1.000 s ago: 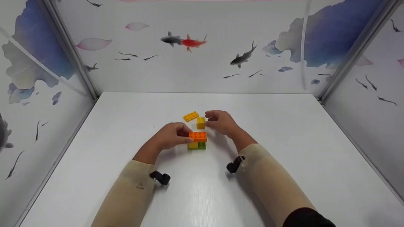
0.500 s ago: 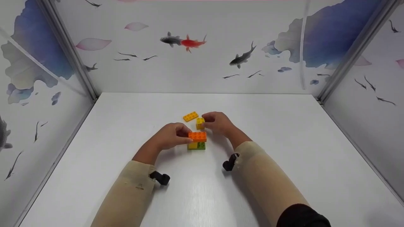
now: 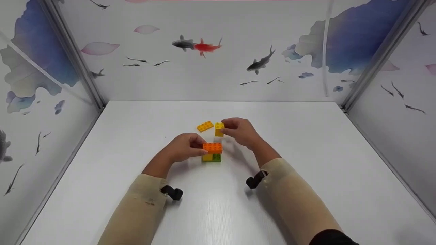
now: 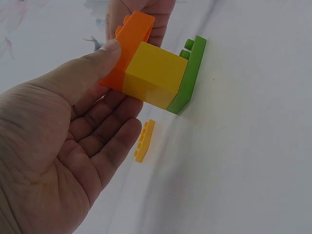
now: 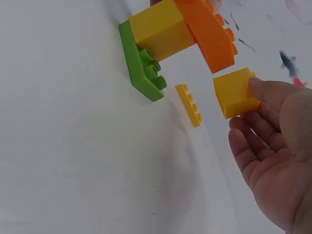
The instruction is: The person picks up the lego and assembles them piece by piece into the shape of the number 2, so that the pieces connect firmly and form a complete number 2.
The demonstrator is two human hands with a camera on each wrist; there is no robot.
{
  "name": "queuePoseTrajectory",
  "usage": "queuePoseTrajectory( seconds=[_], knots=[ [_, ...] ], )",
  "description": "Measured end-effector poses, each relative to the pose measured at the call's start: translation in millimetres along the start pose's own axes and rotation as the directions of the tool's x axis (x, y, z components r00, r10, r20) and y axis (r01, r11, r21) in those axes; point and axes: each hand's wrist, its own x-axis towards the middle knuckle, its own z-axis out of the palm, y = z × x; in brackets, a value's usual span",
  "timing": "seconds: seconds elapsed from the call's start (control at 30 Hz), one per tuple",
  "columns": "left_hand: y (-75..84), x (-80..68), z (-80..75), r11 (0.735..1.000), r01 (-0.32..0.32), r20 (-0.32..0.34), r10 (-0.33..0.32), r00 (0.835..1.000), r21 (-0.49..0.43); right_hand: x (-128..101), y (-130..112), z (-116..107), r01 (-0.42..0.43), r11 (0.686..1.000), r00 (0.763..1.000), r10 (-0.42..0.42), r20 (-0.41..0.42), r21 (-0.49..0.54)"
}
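Observation:
My left hand grips an orange building block between thumb and fingers. That block tops a yellow block, which sits on the left half of a flat green block. Bare green studs show on the other half, under the orange overhang. My right hand pinches a second yellow block by its sides, just behind and right of the stack. In the right wrist view this block is held apart from the orange one, its hollow underside turned partly to the camera.
A thin yellow-orange plate block with studs lies behind the stack, left of my right hand. The white table is enclosed by printed panels at the back and both sides.
My right hand has closed its fingers on the second yellow block and lifted it up and slightly right. My left hand keeps its hold on the orange block.

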Motion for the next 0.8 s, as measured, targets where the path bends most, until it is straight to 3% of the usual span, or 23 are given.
queuePoseTrajectory(
  seconds=[0.53, 0.8],
  knots=[
    [-1.4, -1.5, -0.7, 1.000, -0.006, 0.004, 0.006, 1.000, 0.008, -44, -11, -5, 0.104, 0.995, 0.995, -0.104, 0.006, -0.008],
    [-1.8, -3.2, 0.8, 0.999, -0.053, 0.002, 0.053, 0.999, 0.003, -57, -14, 1, 0.147, 0.989, 0.989, -0.147, 0.032, 0.004]
  ],
)
